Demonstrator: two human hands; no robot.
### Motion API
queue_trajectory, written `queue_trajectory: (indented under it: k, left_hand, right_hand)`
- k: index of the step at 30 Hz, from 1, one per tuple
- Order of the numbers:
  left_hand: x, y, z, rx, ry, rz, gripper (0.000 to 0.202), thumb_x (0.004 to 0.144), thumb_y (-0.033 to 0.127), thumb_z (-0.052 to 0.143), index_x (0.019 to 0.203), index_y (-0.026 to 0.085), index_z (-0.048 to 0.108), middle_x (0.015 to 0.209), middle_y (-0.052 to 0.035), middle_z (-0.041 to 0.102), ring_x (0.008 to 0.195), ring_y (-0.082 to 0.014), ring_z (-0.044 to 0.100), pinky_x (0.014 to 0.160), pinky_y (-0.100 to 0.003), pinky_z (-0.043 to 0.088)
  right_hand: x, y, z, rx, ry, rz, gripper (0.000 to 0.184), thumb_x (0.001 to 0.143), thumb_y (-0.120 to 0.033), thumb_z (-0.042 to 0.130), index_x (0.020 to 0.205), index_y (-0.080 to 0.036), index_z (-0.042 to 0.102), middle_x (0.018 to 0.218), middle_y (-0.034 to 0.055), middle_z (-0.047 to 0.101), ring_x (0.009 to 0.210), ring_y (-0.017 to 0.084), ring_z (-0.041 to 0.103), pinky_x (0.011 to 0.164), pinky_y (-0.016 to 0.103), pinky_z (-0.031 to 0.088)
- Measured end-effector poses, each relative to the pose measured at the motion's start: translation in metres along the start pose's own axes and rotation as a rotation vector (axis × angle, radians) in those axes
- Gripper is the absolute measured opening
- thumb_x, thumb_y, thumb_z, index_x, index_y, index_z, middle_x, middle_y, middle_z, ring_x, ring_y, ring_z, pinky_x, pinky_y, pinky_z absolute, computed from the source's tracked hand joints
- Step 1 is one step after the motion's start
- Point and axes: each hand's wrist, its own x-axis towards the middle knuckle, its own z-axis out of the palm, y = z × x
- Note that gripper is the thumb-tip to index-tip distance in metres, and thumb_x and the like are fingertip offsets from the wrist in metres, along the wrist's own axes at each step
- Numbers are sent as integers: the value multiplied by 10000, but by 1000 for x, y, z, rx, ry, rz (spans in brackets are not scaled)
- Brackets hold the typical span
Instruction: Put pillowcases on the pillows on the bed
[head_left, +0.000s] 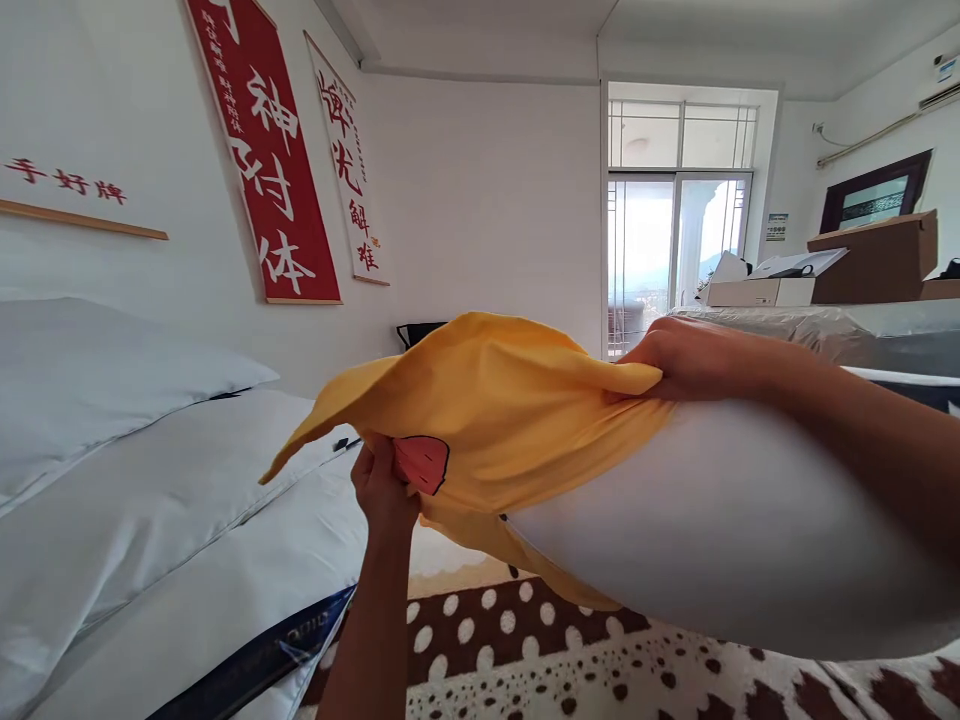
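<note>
A yellow pillowcase point(487, 400) with a pink, black-outlined patch is stretched in front of me, partly over a white pillow point(720, 510). Much of the pillow sticks out of the case toward the lower right. My left hand point(382, 485) is closed on the case's near side, beside the pink patch. On the right, my right hand point(667, 355) grips bunched yellow cloth at the upper edge, above the pillow. One corner of the case hangs loose at the far left. Whether either hand also pinches the pillow inside is hidden.
White pillows point(180, 470) lie stacked at the left, with a dark blue band point(262, 650) below. A brown-and-white patterned blanket point(525, 640) spreads underneath. Cardboard boxes point(874, 260) rest on a plastic-wrapped item point(862, 335) at the back right.
</note>
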Motion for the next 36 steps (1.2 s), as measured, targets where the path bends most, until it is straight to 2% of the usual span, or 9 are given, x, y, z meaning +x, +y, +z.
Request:
queue_trajectory:
  k: [5, 11, 15, 18, 21, 26, 29, 32, 36]
  left_hand:
    - [-35, -43, 12, 7, -18, -141, 485, 531, 552, 758, 730, 151, 572, 628, 41, 589, 551, -72, 505, 528, -196, 415]
    - [-74, -84, -24, 118, -56, -244, 474, 638, 521, 732, 551, 164, 433, 435, 89, 391, 414, -40, 326, 416, -171, 274]
    - [-74, -91, -48, 156, -90, -278, 502, 646, 529, 729, 515, 162, 412, 416, 82, 371, 410, -44, 310, 405, -175, 246]
    - [-72, -92, -53, 150, -107, -309, 461, 612, 547, 741, 571, 157, 499, 478, 61, 460, 452, -66, 391, 432, -185, 304]
    - [-75, -90, -51, 134, -114, -326, 458, 582, 569, 748, 632, 154, 562, 563, 37, 544, 517, -88, 461, 484, -200, 373]
    - [-76, -80, -55, 114, -193, -335, 445, 570, 549, 764, 582, 148, 570, 552, 30, 536, 534, -86, 459, 507, -199, 380]
    - [-73, -73, -63, 113, -276, -356, 414, 581, 524, 761, 591, 142, 602, 543, 16, 541, 523, -94, 464, 502, -212, 383]
    - [-66, -64, -70, 120, -377, -381, 351, 593, 430, 773, 556, 129, 595, 527, -2, 537, 515, -107, 481, 505, -226, 395]
    - [-58, -40, -66, 59, -394, -249, 353, 559, 299, 783, 864, 179, 650, 844, -31, 645, 840, -179, 598, 722, -257, 473]
  right_hand:
    - [17, 35, 24, -229, 82, 103, 395, 843, -547, 435, 772, -238, 671, 607, 33, 553, 570, 160, 486, 579, 297, 284]
    - [13, 75, 96, -166, 24, 280, 548, 837, -668, 369, 717, -199, 626, 668, 55, 605, 651, 194, 557, 615, 289, 312]
    - [14, 85, 103, 31, -52, 280, 525, 817, -659, 418, 749, -193, 649, 712, 46, 612, 696, 202, 572, 648, 296, 357]
    - [28, 58, 91, 51, 158, 152, 516, 800, -635, 490, 1001, -186, 645, 982, 90, 628, 910, 254, 568, 814, 362, 373]
    - [53, -3, 87, 52, 365, -89, 556, 833, -537, 533, 1264, -187, 502, 1177, 120, 574, 1063, 270, 518, 943, 411, 307]
    - [104, -96, 106, -6, 332, -283, 447, 840, -400, 557, 1186, -117, 544, 1027, 137, 641, 966, 269, 566, 872, 394, 329]
    - [123, -109, 118, 13, 194, -204, 182, 816, -247, 514, 914, -164, 643, 843, 91, 669, 795, 232, 605, 711, 326, 344]
    - [127, -107, 122, 127, 134, -135, 149, 810, -239, 498, 848, -218, 640, 808, 54, 669, 737, 191, 601, 578, 266, 276]
    - [127, -110, 121, 254, 171, -103, 197, 855, -363, 480, 805, -235, 623, 774, 21, 645, 697, 153, 556, 535, 254, 217]
